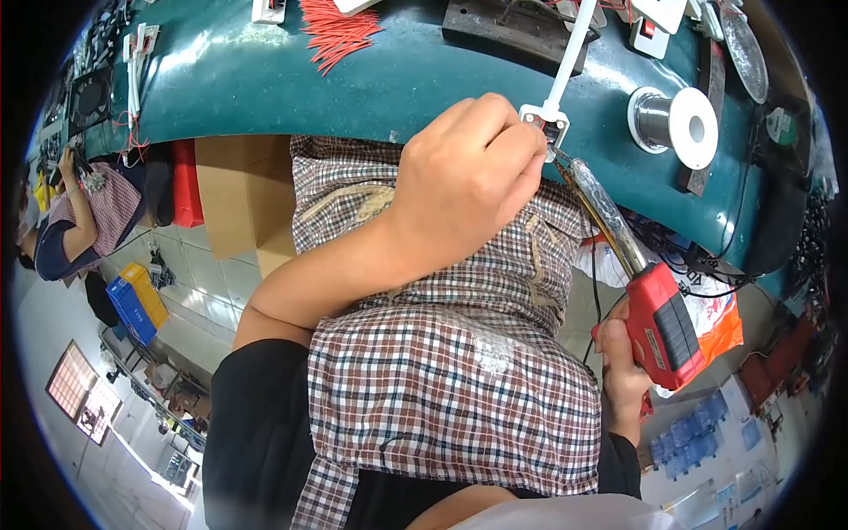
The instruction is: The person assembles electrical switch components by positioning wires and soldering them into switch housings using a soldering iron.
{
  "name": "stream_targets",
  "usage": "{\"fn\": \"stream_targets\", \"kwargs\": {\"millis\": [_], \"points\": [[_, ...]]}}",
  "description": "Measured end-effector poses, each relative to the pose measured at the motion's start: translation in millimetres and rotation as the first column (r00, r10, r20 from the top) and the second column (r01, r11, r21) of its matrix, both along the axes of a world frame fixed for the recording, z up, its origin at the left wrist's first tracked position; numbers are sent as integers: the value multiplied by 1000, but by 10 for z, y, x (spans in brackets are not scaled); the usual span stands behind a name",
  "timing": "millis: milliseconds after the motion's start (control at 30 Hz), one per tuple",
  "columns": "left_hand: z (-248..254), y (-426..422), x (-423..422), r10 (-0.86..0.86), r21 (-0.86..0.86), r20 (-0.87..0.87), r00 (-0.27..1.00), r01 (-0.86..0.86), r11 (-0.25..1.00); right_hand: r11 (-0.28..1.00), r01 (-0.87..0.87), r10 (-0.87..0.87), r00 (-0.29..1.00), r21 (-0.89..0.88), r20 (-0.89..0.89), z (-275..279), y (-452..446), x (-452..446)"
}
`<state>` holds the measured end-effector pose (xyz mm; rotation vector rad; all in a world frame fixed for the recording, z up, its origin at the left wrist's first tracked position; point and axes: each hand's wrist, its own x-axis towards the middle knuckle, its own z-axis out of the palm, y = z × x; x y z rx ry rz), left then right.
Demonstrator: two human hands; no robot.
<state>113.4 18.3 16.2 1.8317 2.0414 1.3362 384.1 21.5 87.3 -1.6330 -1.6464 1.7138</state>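
Observation:
My left hand [473, 172] is closed in a pinch at the table's front edge. Its fingertips meet the left side of a small white plastic housing [552, 117], and whatever they grip is hidden. A white cable or stem [572, 55] runs up from that housing. In my right hand [618, 362] is a red and black soldering gun [662, 327], held by its handle. The gun's metal barrel [609, 216] points up and left, its thin tip at the housing's lower edge, close to my left fingertips. Whether the tip touches metal there is too small to tell.
A solder spool [673, 126] stands right of the housing on the green table [238, 88]. A dark metal block [481, 26] and a bundle of red wires [337, 34] lie farther back. Cardboard [234, 185] is below the edge. Another person [88, 203] sits at left.

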Motion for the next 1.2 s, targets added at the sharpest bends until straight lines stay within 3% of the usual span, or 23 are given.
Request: {"fn": "stream_targets", "kwargs": {"millis": [67, 300, 500, 567, 767, 1000, 1200], "points": [[10, -3, -5, -5, -19, -8, 1000, 5, 1000, 983, -50, 51, 999, 176, 1, -55, -6, -77], [9, -5, -19, -9, -30, -9, 1000, 9, 1000, 988, -76, 71, 997, 131, 38, -8, 37, -123], [26, 1, -32, -20, -48, 1, 1000, 20, 999, 971, -99, 91, 995, 217, 50, -27, 19, -61], [26, -2, -32, -21, -49, 0, 1000, 21, 999, 975, 42, -42, 999, 216, -7, -3, -12, -92], [41, -2, -38, -19, -57, -3, 1000, 19, 998, 981, -40, 45, 999, 192, -20, -43, 22, -58], [36, -5, -43, -19, -61, -7, 1000, 19, 998, 981, 30, -32, 999, 190, 8, -15, 17, -200], [29, -5, -54, -23, -71, -8, 1000, 23, 997, 969, -89, 89, 996, 229, 8, -22, 36, -115]]}}
